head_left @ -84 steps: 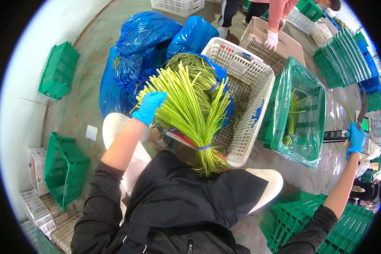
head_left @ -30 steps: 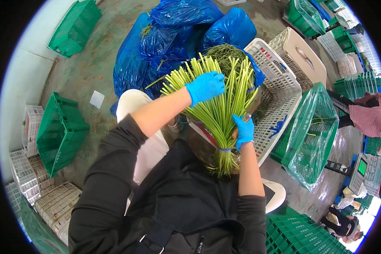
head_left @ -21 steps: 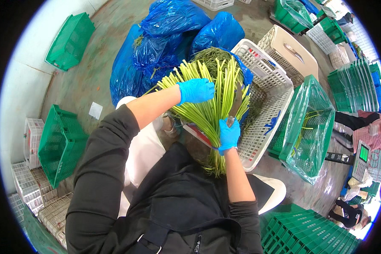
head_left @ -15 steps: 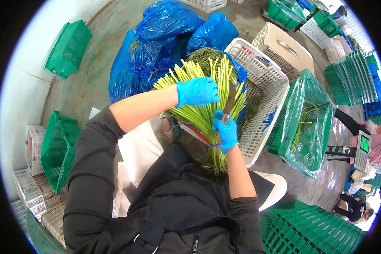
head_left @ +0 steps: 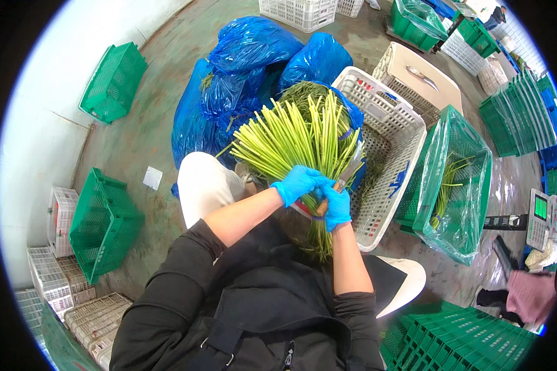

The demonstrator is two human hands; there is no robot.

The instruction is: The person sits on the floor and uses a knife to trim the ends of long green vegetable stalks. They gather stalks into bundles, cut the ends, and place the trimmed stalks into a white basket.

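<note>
A thick bundle of long green stalks (head_left: 284, 139) fans out in front of me, pale ends up and away, with a purple tie round its narrow lower part. My left hand (head_left: 300, 184), in a blue glove, is closed round the stalks just above the tie. Close beside it, my gloved right hand (head_left: 336, 209) grips a knife (head_left: 354, 162) by its brown handle, against the bundle's right side. The blade points up and away along the stalks. Behind the bundle, thin dark-green stems (head_left: 306, 93) lie in a blue bag.
Full blue plastic bags (head_left: 254, 46) sit beyond the bundle. To the right stand a white crate (head_left: 387, 185) with green scraps and a green crate (head_left: 408, 213) lined with clear plastic, stalks inside. A beige lid (head_left: 436, 93) bears a metal tool. Stacked green crates (head_left: 458, 337) stand at lower right.
My left hand has moved down from the stalks' upper part to the neck of the bundle, beside my right hand. The knife blade now shows more plainly, and the view has shifted slightly.
</note>
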